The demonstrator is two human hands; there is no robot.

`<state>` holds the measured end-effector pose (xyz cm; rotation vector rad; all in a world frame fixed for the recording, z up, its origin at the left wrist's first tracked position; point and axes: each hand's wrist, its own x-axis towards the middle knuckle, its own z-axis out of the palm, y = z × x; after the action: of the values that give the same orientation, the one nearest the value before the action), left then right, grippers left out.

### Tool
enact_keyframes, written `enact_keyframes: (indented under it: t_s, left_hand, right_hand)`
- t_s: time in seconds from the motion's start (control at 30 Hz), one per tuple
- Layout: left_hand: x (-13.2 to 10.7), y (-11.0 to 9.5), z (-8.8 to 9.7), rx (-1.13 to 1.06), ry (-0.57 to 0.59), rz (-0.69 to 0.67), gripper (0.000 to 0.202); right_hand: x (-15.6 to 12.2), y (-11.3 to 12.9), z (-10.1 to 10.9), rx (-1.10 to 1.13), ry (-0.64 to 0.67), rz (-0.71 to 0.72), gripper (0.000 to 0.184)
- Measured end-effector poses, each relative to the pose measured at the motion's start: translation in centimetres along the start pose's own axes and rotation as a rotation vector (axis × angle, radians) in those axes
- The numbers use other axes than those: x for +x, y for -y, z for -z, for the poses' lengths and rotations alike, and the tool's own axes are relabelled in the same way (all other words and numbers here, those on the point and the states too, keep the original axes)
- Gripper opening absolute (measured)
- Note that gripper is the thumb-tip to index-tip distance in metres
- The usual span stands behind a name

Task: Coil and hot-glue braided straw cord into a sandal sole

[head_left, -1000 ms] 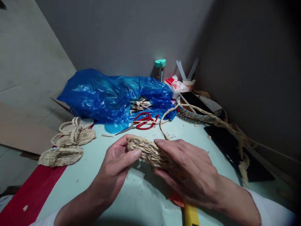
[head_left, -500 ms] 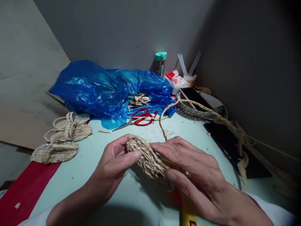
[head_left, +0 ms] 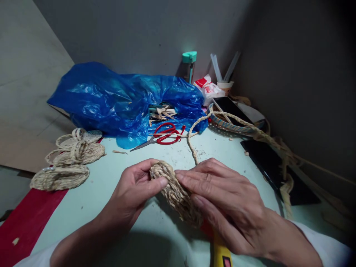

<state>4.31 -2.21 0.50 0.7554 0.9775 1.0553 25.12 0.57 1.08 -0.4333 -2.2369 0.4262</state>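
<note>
Both hands hold a woven straw sole [head_left: 175, 193] just above the pale green table [head_left: 111, 207]. My left hand [head_left: 136, 193] pinches its far rounded end with thumb on top. My right hand [head_left: 225, 204] lies over its near half, fingers stretched flat across the weave. A braided straw rope [head_left: 191, 146] runs from the sole toward the back right. A yellow and orange tool [head_left: 221, 252] lies on the table beneath my right hand, partly hidden.
Red scissors [head_left: 161, 135] lie in front of a blue plastic bag [head_left: 116, 104] holding straw strips. Finished straw sandals [head_left: 69, 159] are stacked at the left edge. A bottle [head_left: 189, 66], a cup of sticks [head_left: 225, 83], a round basket [head_left: 236, 126] and a black tablet [head_left: 272, 167] crowd the back right.
The sole has tilted so its near end points down toward me. My right hand has slid further over it and now covers the near half.
</note>
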Motion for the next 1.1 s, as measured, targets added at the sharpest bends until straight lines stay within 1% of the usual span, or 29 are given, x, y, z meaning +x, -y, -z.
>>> enact_keyframes:
  t_s: [0.17,0.27,0.4,0.53,0.67,0.8,0.97,1.1]
  left_hand:
    - [0.0,0.1,-0.2,0.025,-0.038,0.008,0.02]
    - [0.1,0.2,-0.2,0.028,-0.04,0.002,0.02]
    - [0.1,0.1,-0.3,0.021,-0.045,-0.004,0.018]
    - [-0.1,-0.2,-0.4,0.058,-0.059,-0.003,0.023]
    - [-0.3,-0.4,-0.4,0.078,-0.051,-0.001,0.027]
    - [-0.3,-0.2,-0.4,0.053,-0.041,-0.025,0.026]
    - [-0.3,-0.1,-0.5,0.079,-0.088,-0.037,0.025]
    - [-0.3,-0.1,-0.6,0.108,-0.099,-0.055,0.022]
  right_hand:
    - [0.2,0.0,0.1,-0.004,0.022,-0.009,0.036]
    - [0.1,0.0,0.0,0.008,0.027,-0.017,0.037]
    - [0.0,0.2,-0.2,-0.009,0.0,-0.035,0.042]
    - [0.1,0.5,-0.4,-0.015,-0.05,-0.075,0.043]
    - [0.1,0.5,-0.5,0.028,-0.035,-0.092,0.04]
    - [0.1,0.3,-0.8,0.102,-0.054,-0.1,0.041]
    - [0.0,0.3,-1.0,0.152,-0.061,-0.11,0.043]
    - [0.0,0.4,-1.1,0.15,-0.061,-0.103,0.044]
